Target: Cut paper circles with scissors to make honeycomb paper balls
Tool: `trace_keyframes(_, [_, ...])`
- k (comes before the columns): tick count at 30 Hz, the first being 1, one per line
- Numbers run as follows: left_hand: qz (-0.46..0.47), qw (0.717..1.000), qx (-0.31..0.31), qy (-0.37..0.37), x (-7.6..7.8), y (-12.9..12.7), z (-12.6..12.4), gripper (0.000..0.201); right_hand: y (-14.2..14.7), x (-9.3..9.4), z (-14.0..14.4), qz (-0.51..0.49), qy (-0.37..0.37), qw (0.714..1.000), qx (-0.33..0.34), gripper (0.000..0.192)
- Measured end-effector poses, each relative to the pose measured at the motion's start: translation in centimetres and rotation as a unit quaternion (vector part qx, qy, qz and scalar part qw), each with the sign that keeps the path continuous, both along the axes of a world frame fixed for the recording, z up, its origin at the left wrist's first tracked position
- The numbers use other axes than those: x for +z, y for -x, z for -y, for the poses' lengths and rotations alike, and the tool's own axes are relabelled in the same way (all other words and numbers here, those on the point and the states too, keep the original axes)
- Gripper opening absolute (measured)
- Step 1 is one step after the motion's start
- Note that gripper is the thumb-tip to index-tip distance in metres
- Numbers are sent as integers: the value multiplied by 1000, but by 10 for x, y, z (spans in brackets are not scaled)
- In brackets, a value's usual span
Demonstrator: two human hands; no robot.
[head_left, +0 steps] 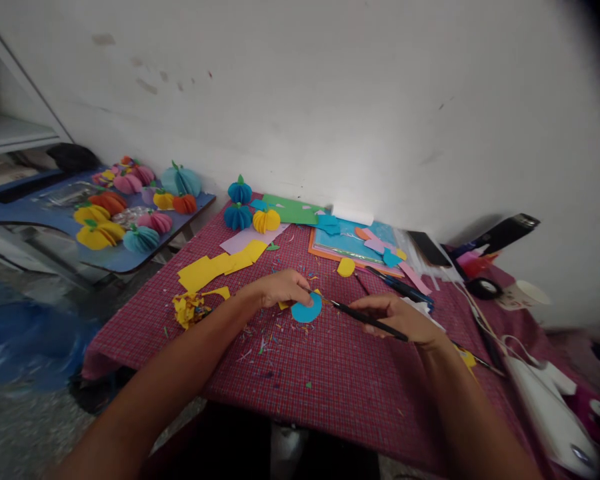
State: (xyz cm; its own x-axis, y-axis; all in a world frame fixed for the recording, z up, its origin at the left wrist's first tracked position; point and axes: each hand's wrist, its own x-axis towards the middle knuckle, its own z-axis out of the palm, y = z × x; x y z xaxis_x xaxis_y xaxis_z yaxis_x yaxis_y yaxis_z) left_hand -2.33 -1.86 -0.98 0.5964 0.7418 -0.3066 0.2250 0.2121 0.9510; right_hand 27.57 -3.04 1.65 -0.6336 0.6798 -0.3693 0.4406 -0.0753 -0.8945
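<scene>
My left hand point(280, 288) presses down on a blue paper circle point(307, 311) that lies over a yellow piece on the red checked tablecloth point(330, 380). My right hand point(397, 317) grips a thin black brush or pencil point(365, 319), its tip touching the blue circle's right edge. Both forearms reach in from the bottom of the view. Small paper snippets lie scattered around the circle.
Yellow paper sheets point(220, 265) and crumpled yellow scraps point(189, 310) lie to the left. Paper pumpkins point(253, 213) stand by the wall, several more on a blue side table point(130, 257). Coloured sheets point(350, 243), scissors point(403, 288), a phone point(430, 249) and tape point(484, 288) lie at right.
</scene>
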Motion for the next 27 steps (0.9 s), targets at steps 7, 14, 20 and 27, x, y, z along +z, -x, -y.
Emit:
trace_keyframes(7, [-8,1000,1,2,3,-1,1,17,-1,3,0,0,-26,999,23,45])
trace_keyframes(14, [4,1000,5,-11,2,-1,1,20,-1,3,1,12,-48,998,33,44])
trace_keyframes(20, [31,999,11,-6,5,1,1,28,-10,-6,-2,-22,-52,996,-71,49])
trace_keyframes(27, [114,988,105,6,4,-2,0,27,9,-16,5,51,-243,961,-119,28])
